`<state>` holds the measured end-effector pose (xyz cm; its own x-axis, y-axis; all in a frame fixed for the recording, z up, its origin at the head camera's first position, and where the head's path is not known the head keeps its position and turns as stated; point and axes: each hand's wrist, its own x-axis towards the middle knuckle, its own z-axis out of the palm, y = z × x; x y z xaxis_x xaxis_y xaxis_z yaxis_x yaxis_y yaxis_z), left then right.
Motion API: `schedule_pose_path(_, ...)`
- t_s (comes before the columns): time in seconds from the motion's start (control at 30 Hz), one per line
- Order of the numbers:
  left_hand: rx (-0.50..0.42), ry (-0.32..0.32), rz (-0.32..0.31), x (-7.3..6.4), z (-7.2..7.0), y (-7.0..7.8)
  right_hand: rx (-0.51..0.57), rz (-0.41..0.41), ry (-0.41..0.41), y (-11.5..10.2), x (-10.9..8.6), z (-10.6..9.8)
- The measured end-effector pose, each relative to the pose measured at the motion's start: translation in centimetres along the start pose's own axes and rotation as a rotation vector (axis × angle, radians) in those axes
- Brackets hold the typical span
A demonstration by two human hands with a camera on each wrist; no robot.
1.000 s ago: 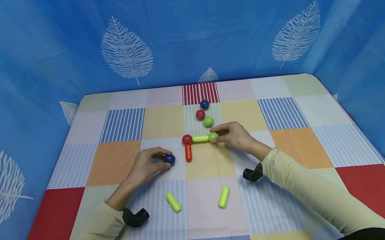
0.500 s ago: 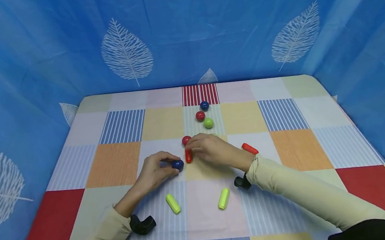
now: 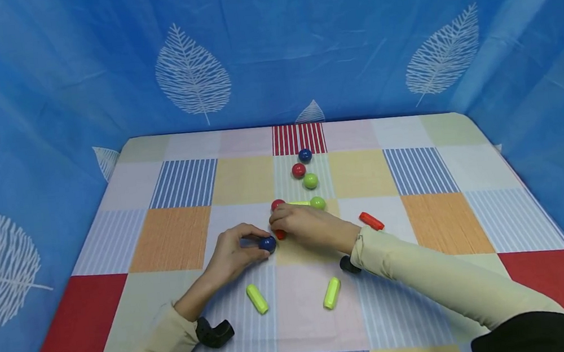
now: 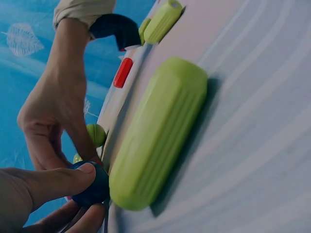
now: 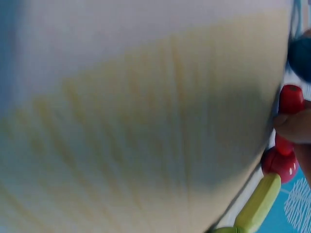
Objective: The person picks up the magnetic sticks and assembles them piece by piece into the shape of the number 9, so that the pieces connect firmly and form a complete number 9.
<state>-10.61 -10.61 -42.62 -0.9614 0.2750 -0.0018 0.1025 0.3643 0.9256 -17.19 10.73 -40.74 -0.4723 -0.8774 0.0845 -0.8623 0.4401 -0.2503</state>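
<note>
Thumb and fingers of my left hand [image 3: 233, 255] pinch a dark blue ball [image 3: 267, 244]. My right hand [image 3: 312, 227] crosses to the middle and grips a short red stick [image 5: 290, 99], mostly covered by its fingers in the head view. That stick is joined to a red ball [image 5: 278, 165], from which a lime stick [image 5: 258, 201] runs to a green ball [image 3: 317, 203]. The blue ball is close to the red stick's free end. In the left wrist view, a loose lime stick [image 4: 160, 133] lies large in the foreground.
A second loose lime stick [image 3: 331, 293] lies near the front, and a loose red stick [image 3: 371, 221] right of the right wrist. At the back are a blue ball [image 3: 305, 155], a red ball [image 3: 299, 170] and a green ball [image 3: 310, 181] on the patchwork tablecloth [image 3: 317, 331].
My right hand has left the green ball, moved left and taken hold of the red stick. My left hand has carried the blue ball right, up to the stick's end.
</note>
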Motion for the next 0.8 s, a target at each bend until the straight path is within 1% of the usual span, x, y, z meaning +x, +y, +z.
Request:
schedule_pose_path(0.17,-0.012,0.002,-0.030,-0.2,0.4,0.1,0.071,-0.014,0.038,0.8,0.2,-0.5)
schedule_pose_path(0.23,-0.026,0.008,-0.029,-0.2,0.6,0.0,0.086,-0.017,0.039,1.1,0.2,-0.6)
schedule_pose_path(0.37,-0.034,0.021,-0.017,0.1,1.0,0.0,0.093,-0.024,0.023,1.4,0.1,-0.6)
schedule_pose_path(0.43,-0.037,0.013,-0.013,0.3,1.3,0.1,0.096,-0.025,0.026,1.4,0.1,-0.5)
schedule_pose_path(0.57,-0.073,-0.005,-0.025,0.7,1.8,0.3,0.098,-0.026,0.039,1.2,0.1,-0.4)
schedule_pose_path(0.67,-0.097,-0.001,-0.033,0.9,2.1,0.4,0.092,-0.034,0.043,1.1,0.2,-0.3)
schedule_pose_path(0.73,-0.099,0.003,-0.038,0.9,2.3,0.5,0.103,-0.027,0.051,1.2,0.0,-0.4)
schedule_pose_path(0.8,-0.090,0.002,-0.036,1.0,2.3,0.6,0.120,0.012,0.070,1.5,-0.4,-0.7)
